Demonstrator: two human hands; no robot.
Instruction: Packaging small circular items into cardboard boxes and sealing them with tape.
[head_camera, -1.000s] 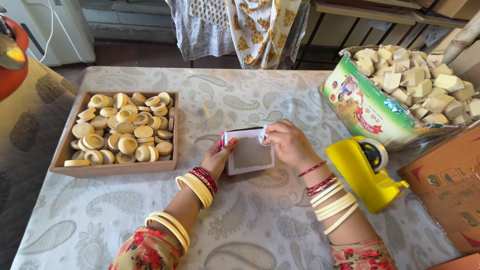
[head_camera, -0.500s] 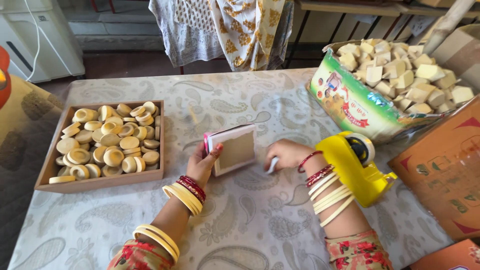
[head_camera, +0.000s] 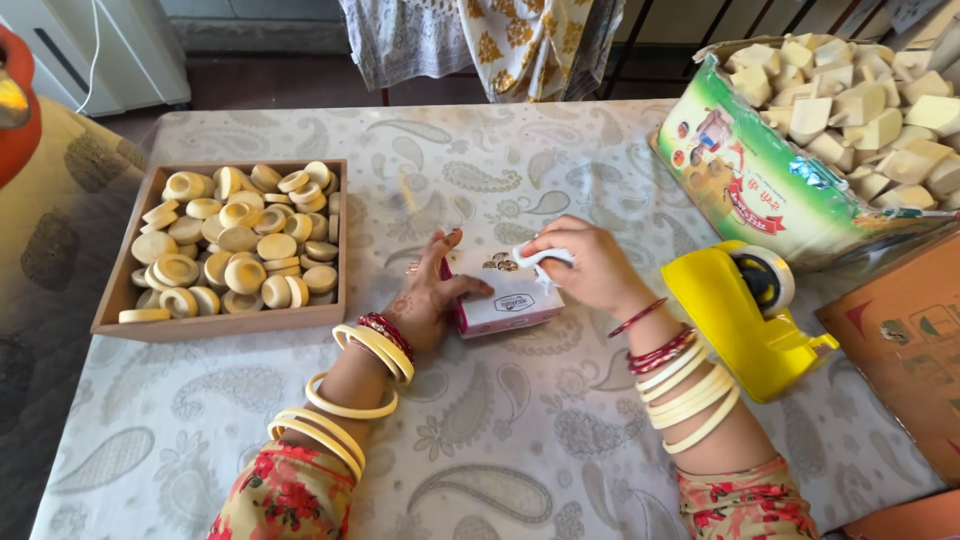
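Note:
A small white and pink carton lies flat on the patterned tablecloth in front of me. My left hand holds its left end, fingers pressed along the pink side. My right hand rests on its upper right corner and pinches a short strip of clear tape against the carton. Both wrists carry cream and red bangles.
A wooden tray full of several round cream discs sits at the left. A yellow tape dispenser stands right of my right hand. Behind it lies a green printed box heaped with cream blocks. A brown cardboard box is at the right edge.
The carton was held tilted up on edge by my left hand; now it lies flat. My right hand came back from beside the dispenser with tape onto the carton.

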